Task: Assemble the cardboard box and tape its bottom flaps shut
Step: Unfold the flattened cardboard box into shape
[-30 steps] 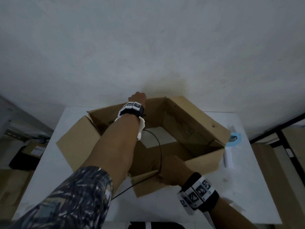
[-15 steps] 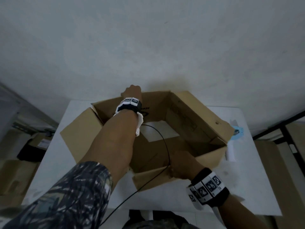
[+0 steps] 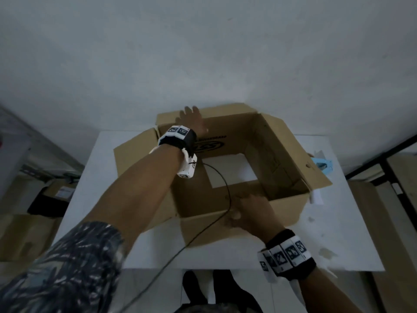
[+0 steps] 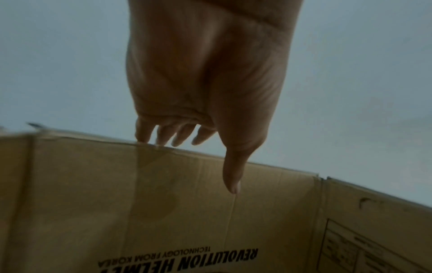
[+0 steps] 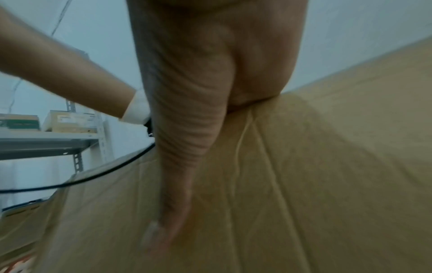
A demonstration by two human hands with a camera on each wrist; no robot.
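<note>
A brown cardboard box (image 3: 279, 154) stands open on the white table (image 3: 338, 233), its flaps spread outward and the table showing through its bottom. My left hand (image 3: 191, 119) reaches to the far wall; in the left wrist view its straight fingers (image 4: 163, 136) touch the top edge of that wall (image 4: 163, 203) and the thumb points down the inner face. My right hand (image 3: 248, 211) grips the near wall, fingers inside. In the right wrist view the thumb (image 5: 177, 184) lies along the outer cardboard (image 5: 304, 184), and the fingers are hidden.
A light blue tape dispenser (image 3: 322, 167) lies on the table just right of the box, with a white piece (image 3: 316, 196) beside it. A black cable (image 3: 225, 195) runs from my left wrist across the box. Shelves with cartons (image 3: 58, 190) stand to the left.
My left hand has let go of the far wall's edge, its fingers going from curled to straight. The box has been pulled into a squarer shape. My right hand keeps its grip.
</note>
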